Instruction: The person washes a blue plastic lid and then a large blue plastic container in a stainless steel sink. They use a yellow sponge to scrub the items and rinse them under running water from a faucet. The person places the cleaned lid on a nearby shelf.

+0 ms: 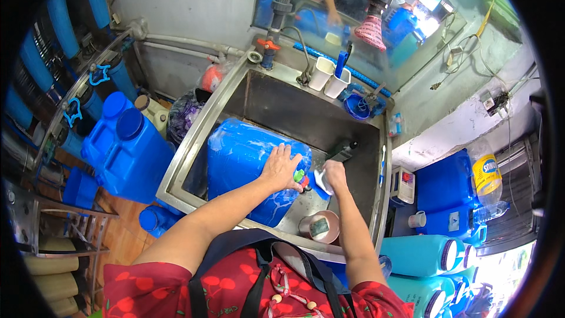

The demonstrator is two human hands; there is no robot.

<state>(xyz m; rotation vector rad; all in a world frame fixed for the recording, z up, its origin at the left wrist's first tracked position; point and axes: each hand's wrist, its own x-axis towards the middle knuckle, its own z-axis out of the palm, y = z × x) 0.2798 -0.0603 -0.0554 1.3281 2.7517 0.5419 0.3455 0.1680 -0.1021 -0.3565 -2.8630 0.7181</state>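
Observation:
A large blue plastic water jug [238, 163] lies on its side in the metal sink [309, 110], with whitish foam streaks on its surface. My left hand [282, 168] rests with spread fingers on the jug's right part, beside a spigot with a green and red handle [302, 178]. Just right of the spigot, my right hand [334, 176] is closed around a white and blue brush [323, 184], partly hidden by the fingers. Near the sink's front wall stands a pinkish tub [333, 225] holding a green scouring pad [318, 227]. A dark bottle [343, 151] lies at the back right of the sink.
White cups [322, 73] and a blue basket [356, 106] stand on the sink's back ledge. A toothbrush [382, 165] lies on the right rim. Blue jugs [137, 154] stand at the left, turquoise containers [415, 254] at the right. A cloth-covered pipe outlet [371, 31] hangs above.

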